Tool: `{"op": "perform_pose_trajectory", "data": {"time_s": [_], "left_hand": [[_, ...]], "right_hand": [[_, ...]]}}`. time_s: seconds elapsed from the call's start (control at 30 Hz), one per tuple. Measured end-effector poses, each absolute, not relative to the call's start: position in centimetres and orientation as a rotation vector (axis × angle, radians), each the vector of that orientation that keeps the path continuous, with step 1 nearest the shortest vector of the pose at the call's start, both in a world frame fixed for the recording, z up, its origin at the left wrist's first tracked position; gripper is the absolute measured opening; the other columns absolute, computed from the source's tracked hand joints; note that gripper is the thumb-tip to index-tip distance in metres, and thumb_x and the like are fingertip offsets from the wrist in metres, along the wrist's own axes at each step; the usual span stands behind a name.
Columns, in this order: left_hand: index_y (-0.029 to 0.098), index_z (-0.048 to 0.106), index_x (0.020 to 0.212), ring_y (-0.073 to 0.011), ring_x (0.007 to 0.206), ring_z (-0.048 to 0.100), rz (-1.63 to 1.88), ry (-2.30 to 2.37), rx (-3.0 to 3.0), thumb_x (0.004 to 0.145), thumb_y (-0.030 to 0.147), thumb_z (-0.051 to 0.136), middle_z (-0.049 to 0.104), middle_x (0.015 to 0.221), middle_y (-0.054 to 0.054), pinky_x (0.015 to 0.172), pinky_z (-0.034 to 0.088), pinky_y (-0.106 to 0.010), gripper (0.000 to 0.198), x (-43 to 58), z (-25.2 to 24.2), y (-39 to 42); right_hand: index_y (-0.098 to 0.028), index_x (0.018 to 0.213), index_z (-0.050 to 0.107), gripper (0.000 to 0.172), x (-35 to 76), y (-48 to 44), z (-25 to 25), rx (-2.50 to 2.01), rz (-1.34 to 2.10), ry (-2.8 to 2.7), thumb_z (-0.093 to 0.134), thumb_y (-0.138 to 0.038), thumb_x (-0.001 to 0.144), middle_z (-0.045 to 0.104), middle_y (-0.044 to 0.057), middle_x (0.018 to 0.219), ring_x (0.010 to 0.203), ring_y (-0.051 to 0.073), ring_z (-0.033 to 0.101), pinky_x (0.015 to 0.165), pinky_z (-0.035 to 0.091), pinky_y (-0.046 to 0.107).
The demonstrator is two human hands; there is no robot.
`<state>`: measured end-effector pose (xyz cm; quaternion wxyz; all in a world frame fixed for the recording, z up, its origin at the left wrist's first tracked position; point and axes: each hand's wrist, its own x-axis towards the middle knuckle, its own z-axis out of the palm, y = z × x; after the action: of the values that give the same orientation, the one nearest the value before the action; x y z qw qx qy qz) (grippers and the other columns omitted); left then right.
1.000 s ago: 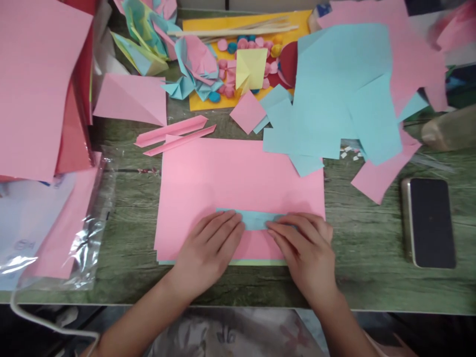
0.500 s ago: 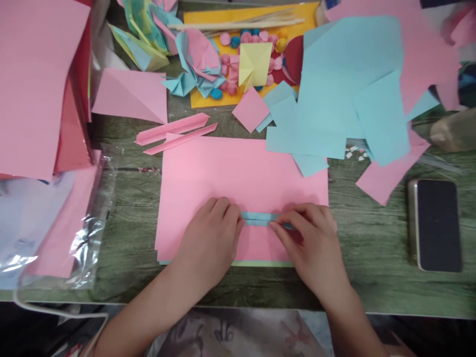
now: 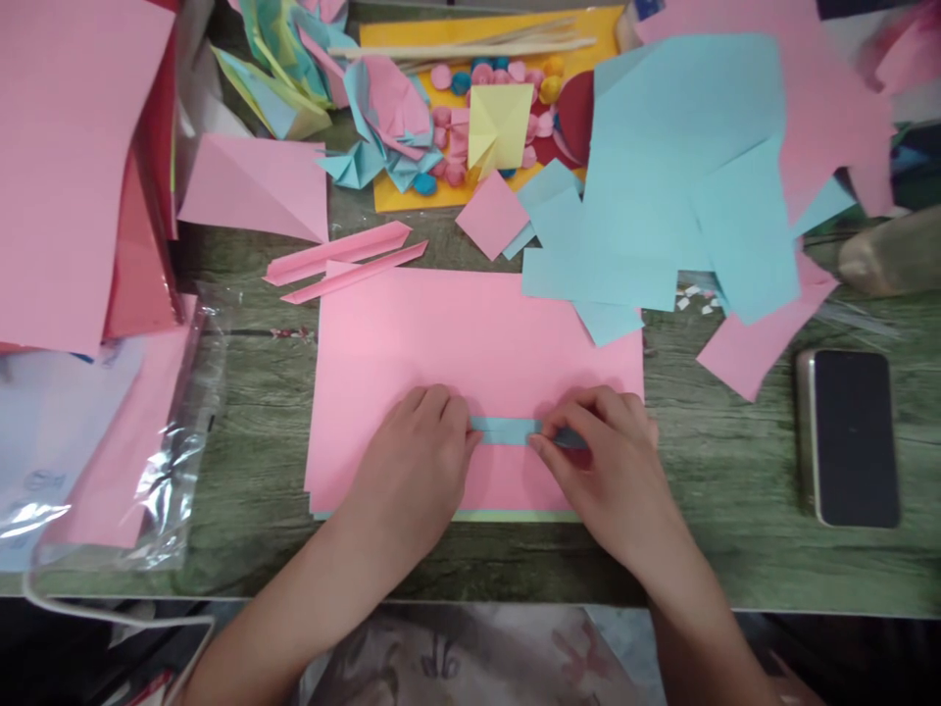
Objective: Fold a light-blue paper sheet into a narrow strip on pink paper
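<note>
A narrow folded strip of light blue paper (image 3: pixel 504 430) lies across a stack of pink paper sheets (image 3: pixel 441 333). My left hand (image 3: pixel 419 471) rests on the stack, its fingers closed together over the strip's left end. At the other end, my right hand (image 3: pixel 610 461) pinches the strip between thumb and forefinger, with the remaining fingers curled above. A fold line runs along the strip, and both its ends are partly hidden by my hands. Two folded pink paper strips (image 3: pixel 345 260) lie just past the stack's far left corner.
Light blue sheets (image 3: pixel 647 176) overlap the stack's far right corner. A phone (image 3: pixel 853 436) lies at the right. Behind are a yellow sheet (image 3: pixel 401 199) bearing small paper pieces and sticks, and a folded paper flower (image 3: pixel 393 113). Plastic-wrapped paper (image 3: pixel 132 461) occupies the left.
My right hand's pinch on the blue strip has shifted slightly, and the fold line shows less clearly. The left hand stays in place; the whole view has moved a little.
</note>
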<state>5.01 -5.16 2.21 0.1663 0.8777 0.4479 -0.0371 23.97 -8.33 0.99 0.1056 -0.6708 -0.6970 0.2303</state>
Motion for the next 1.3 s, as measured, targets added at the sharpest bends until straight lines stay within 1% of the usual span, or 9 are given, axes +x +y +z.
{"op": "perform_pose_trajectory", "data": {"time_s": [0.23,0.43,0.53,0.63,0.73,0.8,0.87,1.03,1.3], "left_hand": [[0.012,0.058,0.079,-0.0203,0.072,0.050,-0.212,1.260,2.407,0.090,0.015,0.041,0.055,0.077,-0.007,0.068,0.046,-0.036,0.020,5.3,2.8,-4.6],[0.012,0.060,0.078,-0.0200,0.074,0.053,-0.341,1.221,2.308,0.090,0.018,0.042,0.057,0.075,-0.006,0.070,0.047,-0.036,0.022,5.5,3.5,-4.0],[0.012,0.060,0.079,-0.0201,0.075,0.053,-0.329,1.259,2.273,0.090,0.020,0.043,0.058,0.077,-0.006,0.072,0.047,-0.036,0.022,5.5,3.4,-4.1],[0.011,0.060,0.080,-0.0205,0.077,0.053,-0.266,1.272,2.318,0.089,0.019,0.044,0.058,0.079,-0.007,0.074,0.047,-0.037,0.020,5.4,3.2,-4.3],[0.012,0.059,0.079,-0.0202,0.076,0.053,-0.239,1.262,2.370,0.089,0.020,0.044,0.058,0.078,-0.006,0.074,0.047,-0.036,0.020,5.3,3.1,-4.5],[0.012,0.060,0.078,-0.0197,0.076,0.053,-0.229,1.245,2.402,0.090,0.020,0.044,0.058,0.077,-0.006,0.073,0.047,-0.035,0.021,5.2,3.0,-4.5],[0.012,0.060,0.079,-0.0193,0.076,0.053,-0.207,1.236,2.432,0.090,0.019,0.044,0.059,0.077,-0.005,0.072,0.047,-0.034,0.020,5.2,3.0,-4.6],[0.014,0.060,0.077,-0.0185,0.073,0.052,-0.121,1.245,2.463,0.088,0.015,0.046,0.057,0.075,-0.004,0.070,0.047,-0.033,0.018,4.9,2.7,-5.0],[0.014,0.055,0.074,-0.0188,0.071,0.051,-0.035,1.270,2.465,0.087,0.014,0.049,0.055,0.072,-0.004,0.065,0.046,-0.033,0.015,4.9,2.3,-5.2]], "right_hand": [[-0.022,0.077,0.059,0.008,23.9,-8.2,1.2,-1.967,0.704,-2.064,0.064,-0.029,0.077,0.054,0.003,0.090,0.087,0.023,0.045,0.079,0.036,0.040],[-0.022,0.075,0.059,0.011,23.8,-8.1,1.4,-1.997,0.630,-2.122,0.068,-0.028,0.074,0.056,0.004,0.089,0.088,0.025,0.047,0.077,0.039,0.042],[-0.021,0.089,0.062,0.015,23.4,-9.0,1.5,-1.968,0.401,-2.179,0.066,-0.030,0.077,0.060,0.007,0.097,0.092,0.028,0.049,0.077,0.041,0.044],[-0.019,0.110,0.060,0.026,22.5,-10.6,1.3,-1.717,0.118,-2.266,0.055,-0.017,0.084,0.062,0.007,0.112,0.109,0.027,0.048,0.094,0.038,0.046],[-0.010,0.126,0.050,0.040,21.4,-12.3,0.7,-1.526,0.160,-2.467,0.044,-0.007,0.087,0.055,0.009,0.130,0.124,0.026,0.041,0.104,0.032,0.044],[-0.007,0.131,0.045,0.043,20.9,-13.0,0.2,-1.570,0.205,-2.509,0.044,-0.011,0.089,0.047,0.010,0.138,0.130,0.028,0.036,0.107,0.029,0.045],[-0.007,0.134,0.042,0.046,20.7,-13.4,-0.2,-1.618,0.208,-2.497,0.047,-0.017,0.089,0.043,0.010,0.141,0.132,0.028,0.033,0.108,0.027,0.047],[-0.015,0.135,0.043,0.045,21.4,-13.2,-0.4,-1.636,0.204,-2.498,0.046,-0.025,0.091,0.042,0.006,0.141,0.134,0.026,0.031,0.113,0.017,0.048],[-0.018,0.136,0.040,0.048,22.6,-12.6,-0.7,-1.574,0.254,-2.563,0.048,-0.026,0.090,0.039,0.005,0.143,0.135,0.024,0.030,0.112,0.022,0.050]]}}
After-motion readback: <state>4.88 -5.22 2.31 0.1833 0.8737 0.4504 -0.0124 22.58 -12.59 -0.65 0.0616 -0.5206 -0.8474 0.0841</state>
